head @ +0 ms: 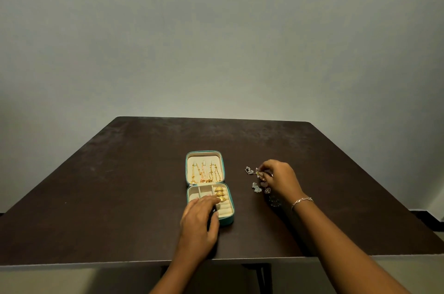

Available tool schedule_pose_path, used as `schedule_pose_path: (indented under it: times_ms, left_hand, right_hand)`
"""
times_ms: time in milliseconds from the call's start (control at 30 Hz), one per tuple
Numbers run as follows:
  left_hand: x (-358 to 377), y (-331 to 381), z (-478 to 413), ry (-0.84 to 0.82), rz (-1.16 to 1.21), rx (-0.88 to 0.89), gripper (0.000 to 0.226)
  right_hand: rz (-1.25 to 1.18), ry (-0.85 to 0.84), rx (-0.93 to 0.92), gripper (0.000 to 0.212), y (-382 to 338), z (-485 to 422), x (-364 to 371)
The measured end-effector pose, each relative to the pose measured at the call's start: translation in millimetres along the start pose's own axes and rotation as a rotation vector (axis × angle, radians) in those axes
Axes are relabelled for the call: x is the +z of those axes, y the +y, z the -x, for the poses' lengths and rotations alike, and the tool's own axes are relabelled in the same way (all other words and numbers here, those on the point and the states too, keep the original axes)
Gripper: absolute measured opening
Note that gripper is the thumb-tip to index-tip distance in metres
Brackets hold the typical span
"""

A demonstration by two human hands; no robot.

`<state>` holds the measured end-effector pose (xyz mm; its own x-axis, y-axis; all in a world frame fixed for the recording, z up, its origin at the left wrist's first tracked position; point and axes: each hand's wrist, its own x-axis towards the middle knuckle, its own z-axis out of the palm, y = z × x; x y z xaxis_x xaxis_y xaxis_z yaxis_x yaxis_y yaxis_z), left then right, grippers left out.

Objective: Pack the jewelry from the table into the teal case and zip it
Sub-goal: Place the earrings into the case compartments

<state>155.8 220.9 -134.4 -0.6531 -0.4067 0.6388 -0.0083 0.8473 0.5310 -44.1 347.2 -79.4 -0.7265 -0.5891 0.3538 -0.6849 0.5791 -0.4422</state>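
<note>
My case (227,221): teal shell, cream lining. My rings (220,193), chains (206,173): gold. The loose earrings (256,187): silvery. My bracelet (302,201): silver. Table (120,185): dark brown, mottled.

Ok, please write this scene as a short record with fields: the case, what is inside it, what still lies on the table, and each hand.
case: teal jewelry case, open flat, not zipped
lid: gold chains hang inside
base: three gold rings in the ring rolls
table: dark brown table; silvery jewelry pieces lie right of the case
left hand: rests on the case base, fingers fairly straight
right hand: pinches a small jewelry piece at the cluster
right wrist: bracelet
</note>
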Motion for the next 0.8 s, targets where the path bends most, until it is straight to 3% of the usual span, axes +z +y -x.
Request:
schedule_pose_path:
  times_ms: [300, 500, 600, 800]
  left_hand:
    - [-1.8, 6.7, 0.6, -0.013, 0.021, -0.019, 0.031]
    - [-4.9, 8.1, 2.6, -0.045, 0.036, -0.069, 0.024]
    - [-5.6, 6.9, 2.9, -0.077, 0.042, -0.124, 0.014]
    - [-6.3, 7.7, 1.4, -0.137, 0.022, -0.194, 0.015]
  right_hand:
    - [-0.153, -0.240, -0.228, 0.012, -57.5, 43.2, 7.2]
    - [-0.112, -0.312, -0.310, 0.012, -77.7, 51.9, 13.3]
    - [-0.119, -0.302, -0.303, 0.012, -80.1, 54.2, 13.5]
    - [-0.247, -0.276, -0.299, 0.014, -77.1, 60.1, 14.2]
